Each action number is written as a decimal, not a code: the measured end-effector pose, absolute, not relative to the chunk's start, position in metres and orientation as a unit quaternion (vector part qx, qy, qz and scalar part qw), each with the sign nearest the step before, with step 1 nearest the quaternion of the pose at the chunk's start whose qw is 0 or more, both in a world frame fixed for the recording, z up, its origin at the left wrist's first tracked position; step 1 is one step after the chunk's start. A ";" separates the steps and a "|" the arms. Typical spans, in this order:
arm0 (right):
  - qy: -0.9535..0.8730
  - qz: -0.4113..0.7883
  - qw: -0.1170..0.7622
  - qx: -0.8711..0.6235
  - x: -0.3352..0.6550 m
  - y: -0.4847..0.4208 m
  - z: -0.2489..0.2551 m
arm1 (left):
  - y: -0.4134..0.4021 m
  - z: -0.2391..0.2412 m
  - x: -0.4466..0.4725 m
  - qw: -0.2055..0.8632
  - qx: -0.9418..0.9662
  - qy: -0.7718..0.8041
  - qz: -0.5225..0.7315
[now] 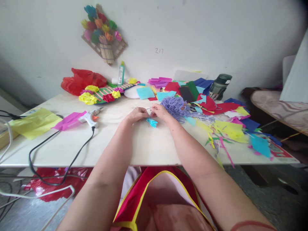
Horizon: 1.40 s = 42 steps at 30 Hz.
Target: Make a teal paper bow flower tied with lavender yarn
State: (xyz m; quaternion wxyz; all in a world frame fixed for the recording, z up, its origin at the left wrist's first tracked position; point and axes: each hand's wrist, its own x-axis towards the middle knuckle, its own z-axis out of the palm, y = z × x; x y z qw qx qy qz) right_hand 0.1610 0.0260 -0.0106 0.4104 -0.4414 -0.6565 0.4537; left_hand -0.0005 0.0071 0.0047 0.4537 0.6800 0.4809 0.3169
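My left hand and my right hand meet over the middle of the white table, fingers pinched. Between them runs a thin pale strand of yarn, partly covered by the fingers. Just below the fingertips is a small light-blue paper flower with its petals bunched toward me. Whether a fingertip also grips its base cannot be made out. Right beside my right hand lies a tangled heap of purple yarn.
At left, a white glue gun trails a black cord beside pink and yellow paper sheets. Behind are a flower-decorated panel, red crinkled material and a glue bottle. Paper scraps and a dark bottle crowd the right.
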 end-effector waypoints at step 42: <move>-0.638 0.431 0.497 -0.401 0.158 0.016 0.005 | 0.008 0.002 0.012 0.478 0.523 0.415 0.571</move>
